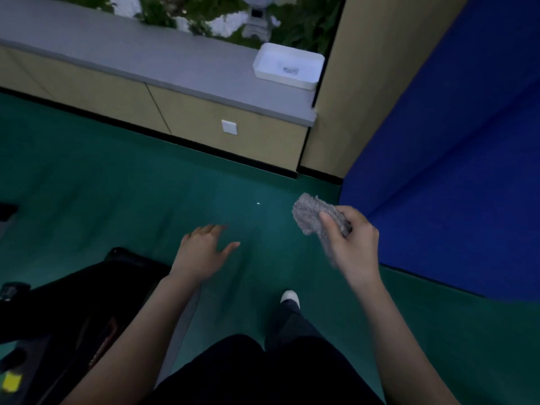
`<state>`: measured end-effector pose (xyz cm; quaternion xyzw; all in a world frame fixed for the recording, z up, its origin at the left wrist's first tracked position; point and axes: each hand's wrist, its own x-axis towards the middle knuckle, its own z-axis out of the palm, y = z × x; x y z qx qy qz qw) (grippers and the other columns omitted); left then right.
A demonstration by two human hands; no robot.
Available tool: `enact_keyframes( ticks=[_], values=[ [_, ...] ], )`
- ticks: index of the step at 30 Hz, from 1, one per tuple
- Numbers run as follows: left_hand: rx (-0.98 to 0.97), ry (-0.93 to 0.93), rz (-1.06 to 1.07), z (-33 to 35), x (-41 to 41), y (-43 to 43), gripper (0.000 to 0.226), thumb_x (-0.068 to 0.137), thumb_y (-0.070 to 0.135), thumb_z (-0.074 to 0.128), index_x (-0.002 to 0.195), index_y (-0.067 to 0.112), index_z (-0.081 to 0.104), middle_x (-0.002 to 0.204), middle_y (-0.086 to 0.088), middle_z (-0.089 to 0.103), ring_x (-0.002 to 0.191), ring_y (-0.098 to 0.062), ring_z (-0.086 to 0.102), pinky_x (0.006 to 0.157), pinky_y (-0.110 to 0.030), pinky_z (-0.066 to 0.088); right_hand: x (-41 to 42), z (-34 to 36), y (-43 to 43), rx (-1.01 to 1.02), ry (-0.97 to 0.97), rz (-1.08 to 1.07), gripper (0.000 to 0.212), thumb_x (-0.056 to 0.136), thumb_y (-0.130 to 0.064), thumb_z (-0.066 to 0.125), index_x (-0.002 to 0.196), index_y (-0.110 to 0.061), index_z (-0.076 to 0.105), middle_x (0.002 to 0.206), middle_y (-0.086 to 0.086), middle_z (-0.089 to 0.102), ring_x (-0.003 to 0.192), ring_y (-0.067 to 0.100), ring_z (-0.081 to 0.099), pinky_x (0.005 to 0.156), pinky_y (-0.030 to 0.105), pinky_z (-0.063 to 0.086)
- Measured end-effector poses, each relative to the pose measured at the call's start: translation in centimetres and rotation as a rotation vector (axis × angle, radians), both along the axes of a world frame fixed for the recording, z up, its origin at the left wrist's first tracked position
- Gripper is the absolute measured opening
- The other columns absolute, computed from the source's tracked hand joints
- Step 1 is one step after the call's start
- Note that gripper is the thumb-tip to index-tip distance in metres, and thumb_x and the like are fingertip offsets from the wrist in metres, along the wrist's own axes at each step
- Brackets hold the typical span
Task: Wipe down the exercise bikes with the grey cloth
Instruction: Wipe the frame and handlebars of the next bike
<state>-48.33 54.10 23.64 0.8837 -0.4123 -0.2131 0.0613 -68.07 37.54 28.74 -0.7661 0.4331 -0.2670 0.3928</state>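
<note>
My right hand (352, 244) is closed around a bunched grey cloth (309, 214), held in the air above the green floor. My left hand (204, 249) hovers empty with fingers spread, just right of a black exercise bike (58, 302) that fills the lower left corner. Neither hand nor the cloth touches the bike. Only part of the bike shows, dark and blurred, with a small yellow patch (11, 381) at the bottom left edge.
A grey window ledge (131, 54) over beige cabinets runs along the back, with a white tray (287, 67) at its right end. A blue padded wall (453, 171) closes the right side. My leg and white shoe (290, 296) stand on the green floor (117, 200).
</note>
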Motion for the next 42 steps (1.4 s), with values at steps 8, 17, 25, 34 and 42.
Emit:
enact_keyframes(
  ticks=[8, 17, 25, 34, 42],
  values=[
    [-0.040, -0.048, 0.107, 0.9, 0.0, -7.4, 0.060, 0.092, 0.053, 0.046, 0.140, 0.019, 0.040, 0.139, -0.004, 0.050, 0.129, -0.023, 0.042, 0.105, -0.036, 0.030, 3.2, 0.0, -10.0, 0.011, -0.009, 0.136, 0.018, 0.091, -0.024, 0.063, 0.094, -0.007, 0.068, 0.083, 0.002, 0.066, 0.074, 0.012, 0.057, 0.062, 0.011, 0.038],
    [-0.073, -0.027, 0.268, 0.2, 5.8, -10.4, 0.061, 0.091, 0.053, 0.048, 0.140, 0.019, 0.040, 0.144, 0.000, 0.044, 0.131, -0.022, 0.040, 0.106, -0.037, 0.030, 14.0, -0.4, -13.4, 0.097, -0.017, 0.389, 0.022, 0.091, -0.027, 0.063, 0.094, -0.006, 0.067, 0.085, 0.004, 0.068, 0.076, 0.013, 0.062, 0.064, 0.019, 0.045],
    [-0.056, -0.021, 0.364, -1.7, 17.8, -11.4, 0.063, 0.091, 0.054, 0.046, 0.142, 0.019, 0.037, 0.144, -0.002, 0.044, 0.135, -0.022, 0.035, 0.108, -0.038, 0.026, 26.4, -0.8, -15.9, 0.049, 0.010, 0.452, 0.023, 0.090, -0.024, 0.065, 0.098, -0.003, 0.067, 0.091, 0.005, 0.068, 0.084, 0.014, 0.063, 0.070, 0.016, 0.048],
    [-0.100, -0.046, 0.526, -1.0, 30.3, -9.9, 0.064, 0.092, 0.052, 0.046, 0.144, 0.016, 0.035, 0.143, -0.008, 0.045, 0.136, -0.025, 0.033, 0.110, -0.042, 0.024, 40.9, -0.8, -16.6, 0.034, 0.008, 0.565, 0.013, 0.090, -0.026, 0.064, 0.092, -0.013, 0.064, 0.080, -0.001, 0.066, 0.076, 0.016, 0.064, 0.065, 0.019, 0.052],
    [-0.036, 0.003, 0.774, -2.2, 35.6, -7.4, 0.064, 0.093, 0.053, 0.046, 0.145, 0.018, 0.034, 0.144, -0.006, 0.044, 0.137, -0.023, 0.033, 0.110, -0.040, 0.023, 53.9, -1.8, -15.6, 0.061, 0.023, 0.819, 0.004, 0.090, -0.024, 0.065, 0.092, -0.024, 0.062, 0.080, -0.017, 0.061, 0.074, -0.006, 0.058, 0.063, 0.001, 0.040]
  ],
)
